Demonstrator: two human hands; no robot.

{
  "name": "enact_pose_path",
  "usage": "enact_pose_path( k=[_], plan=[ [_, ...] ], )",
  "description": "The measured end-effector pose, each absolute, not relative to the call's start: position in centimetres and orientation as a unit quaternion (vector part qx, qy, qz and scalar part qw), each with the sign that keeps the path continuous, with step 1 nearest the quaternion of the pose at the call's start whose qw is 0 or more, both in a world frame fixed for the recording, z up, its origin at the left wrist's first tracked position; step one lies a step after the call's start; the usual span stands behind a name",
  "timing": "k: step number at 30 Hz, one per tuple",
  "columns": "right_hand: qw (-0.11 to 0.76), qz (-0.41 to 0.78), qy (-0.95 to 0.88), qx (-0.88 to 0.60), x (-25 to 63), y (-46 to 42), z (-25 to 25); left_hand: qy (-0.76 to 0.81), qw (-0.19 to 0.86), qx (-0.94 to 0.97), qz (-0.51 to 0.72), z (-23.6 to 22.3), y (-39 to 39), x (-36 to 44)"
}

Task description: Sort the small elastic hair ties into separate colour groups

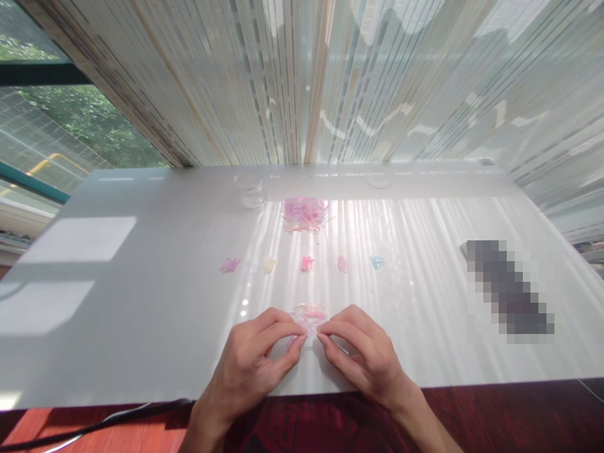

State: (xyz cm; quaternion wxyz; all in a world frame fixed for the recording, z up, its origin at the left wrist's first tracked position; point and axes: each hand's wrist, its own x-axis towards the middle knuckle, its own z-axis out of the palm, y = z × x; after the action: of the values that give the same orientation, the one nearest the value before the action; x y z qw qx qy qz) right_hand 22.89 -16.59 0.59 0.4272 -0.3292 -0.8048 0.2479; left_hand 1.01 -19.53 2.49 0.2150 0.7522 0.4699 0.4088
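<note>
My left hand [267,349] and my right hand [361,349] face each other near the table's front edge, thumb and forefinger of each pinched together. Whatever sits between those fingertips is too small to make out. Just beyond and partly behind the fingers lies a loose pile of thin pastel loops [312,311], mostly pink and pale. Whether they are paper clips or rubber bands I cannot tell. Farther away is a row of small colour clusters: purple [231,264], yellow [269,265], bright pink [307,263], light pink [342,263] and blue [377,261].
A bigger heap of pink and purple loops [306,214] lies behind the row. Left of it is a clear plastic jar [250,190]; a clear round lid [378,180] rests at the back. A blurred-out dark object [509,289] is on the white table [155,327] at right.
</note>
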Motion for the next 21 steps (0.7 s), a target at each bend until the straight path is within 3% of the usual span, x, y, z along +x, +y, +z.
enact_pose_path(
  k=[5,9,12,21],
  plan=[
    [0.430,0.239,-0.803,-0.337,23.2,-16.1,0.4,0.543,0.156,0.714,0.413,2.3,-19.2,0.2],
    [0.432,0.219,-0.797,-0.360,23.9,-15.7,0.3,0.665,-0.045,0.619,0.415,2.4,-18.2,-2.5],
    [0.430,0.215,-0.794,-0.371,24.2,-15.5,0.2,0.733,-0.149,0.564,0.350,2.4,-17.3,-5.0],
    [0.417,0.233,-0.787,-0.391,24.2,-15.4,0.2,0.809,-0.102,0.515,0.263,1.3,-15.9,-6.8]
  ],
)
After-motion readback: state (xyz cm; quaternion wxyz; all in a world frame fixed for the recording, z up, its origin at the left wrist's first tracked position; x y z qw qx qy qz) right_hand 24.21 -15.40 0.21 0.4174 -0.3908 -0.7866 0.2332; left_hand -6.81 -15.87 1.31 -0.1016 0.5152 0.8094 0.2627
